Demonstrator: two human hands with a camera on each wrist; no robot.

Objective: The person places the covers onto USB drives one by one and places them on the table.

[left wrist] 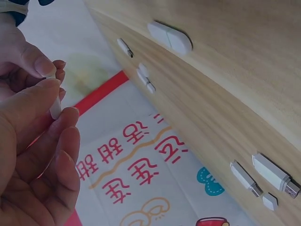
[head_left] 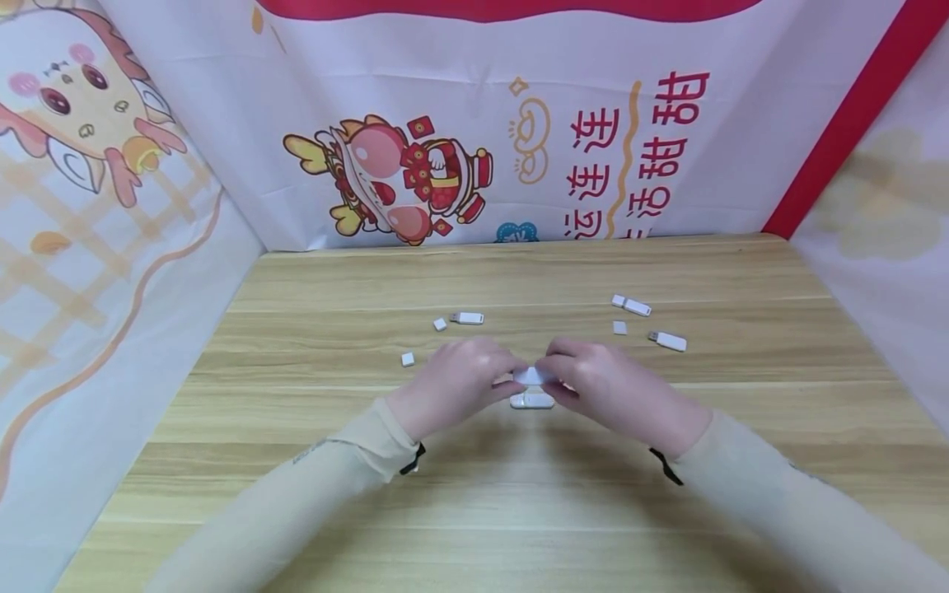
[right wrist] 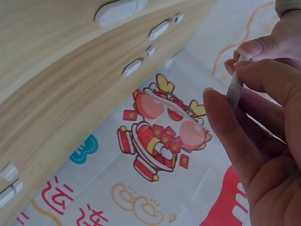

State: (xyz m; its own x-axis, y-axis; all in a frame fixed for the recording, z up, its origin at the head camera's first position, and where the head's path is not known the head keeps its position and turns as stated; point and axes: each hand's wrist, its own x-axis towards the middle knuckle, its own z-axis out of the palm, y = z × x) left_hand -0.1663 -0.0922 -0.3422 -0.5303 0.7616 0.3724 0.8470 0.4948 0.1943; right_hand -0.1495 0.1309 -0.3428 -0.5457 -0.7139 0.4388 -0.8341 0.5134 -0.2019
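Note:
In the head view, a white USB stick (head_left: 530, 376) is held just above the table between both hands. My left hand (head_left: 469, 372) pinches its left end between thumb and fingers. At the other end, the thumb and fingers of my right hand (head_left: 593, 377) pinch it too. Fingers cover much of the stick (left wrist: 55, 109), so whether its connector is bare cannot be told. Close below the hands lies a capped white USB stick (head_left: 531, 401), flat on the wood.
Left of centre on the wooden table (head_left: 519, 511) lie an uncapped USB stick (head_left: 469, 318), a loose cap (head_left: 440, 324) and another cap (head_left: 407, 359). To the right are a USB stick (head_left: 632, 305), a cap (head_left: 619, 328) and an uncapped stick (head_left: 668, 340). Printed cloth (head_left: 460, 66) hangs behind.

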